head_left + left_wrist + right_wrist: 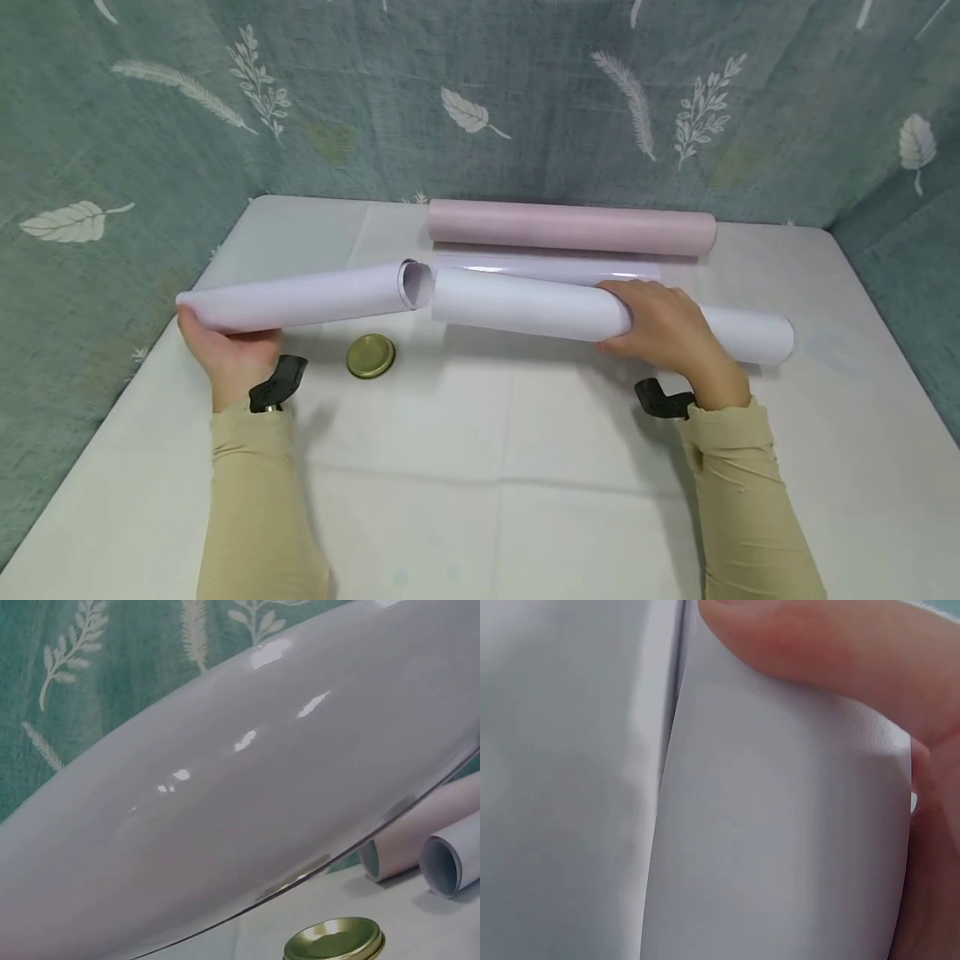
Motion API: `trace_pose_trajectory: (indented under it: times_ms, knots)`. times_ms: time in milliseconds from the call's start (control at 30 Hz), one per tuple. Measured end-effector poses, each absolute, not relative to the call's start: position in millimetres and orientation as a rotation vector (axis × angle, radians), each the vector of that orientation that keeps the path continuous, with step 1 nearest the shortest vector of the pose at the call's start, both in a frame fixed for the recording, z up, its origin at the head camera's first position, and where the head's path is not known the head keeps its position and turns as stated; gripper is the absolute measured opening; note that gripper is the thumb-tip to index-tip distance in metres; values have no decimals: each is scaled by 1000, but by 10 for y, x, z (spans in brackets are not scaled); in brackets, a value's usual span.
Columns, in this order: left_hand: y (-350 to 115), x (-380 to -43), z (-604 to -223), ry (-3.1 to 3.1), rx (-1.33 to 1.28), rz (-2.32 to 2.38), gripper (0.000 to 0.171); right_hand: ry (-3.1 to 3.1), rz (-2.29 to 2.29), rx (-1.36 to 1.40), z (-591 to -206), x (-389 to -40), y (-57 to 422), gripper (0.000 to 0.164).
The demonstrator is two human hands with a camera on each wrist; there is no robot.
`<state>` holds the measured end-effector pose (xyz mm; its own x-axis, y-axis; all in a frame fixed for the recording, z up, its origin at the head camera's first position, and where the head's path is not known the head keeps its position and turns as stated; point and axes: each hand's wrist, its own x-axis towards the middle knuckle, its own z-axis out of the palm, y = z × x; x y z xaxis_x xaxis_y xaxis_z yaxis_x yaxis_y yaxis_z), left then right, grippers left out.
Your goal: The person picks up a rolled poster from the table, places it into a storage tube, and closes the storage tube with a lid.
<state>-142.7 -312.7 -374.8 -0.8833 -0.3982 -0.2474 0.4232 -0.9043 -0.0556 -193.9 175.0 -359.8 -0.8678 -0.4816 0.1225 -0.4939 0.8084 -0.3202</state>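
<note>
My left hand (238,357) grips a rolled pale lavender sheet (315,298) near its left end, from below, holding it raised over the table. The roll's open right end shows a hollow inside; in the left wrist view its glossy side (247,787) fills most of the picture. With fingers over the top and thumb at the near side, my right hand (667,333) grips a white paper roll (525,304) right of its middle. In the right wrist view the thumb (817,645) lies across the white roll. The two rolls' inner ends nearly meet in the head view.
A pink roll (570,227) lies along the back of the table (420,517). In front of it is another glossy lavender roll (547,265), partly hidden by the white one. A gold jar lid (371,356) lies between the hands. Leaf-patterned green cloth (540,100) surrounds the back and sides.
</note>
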Motion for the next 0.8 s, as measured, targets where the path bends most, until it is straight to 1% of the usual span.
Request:
trace_pose_trajectory:
  times_ms: [467, 800]
  knots:
    - [-3179, -1459, -3804, 132, 323, -2742, 43, -2937, 601, 843, -3496, -1900, 1723, 73]
    - [-3107, -1504, -3819, 63, 343, -2792, 50, -2931, 614, 843, -3480, -1894, 1738, 75]
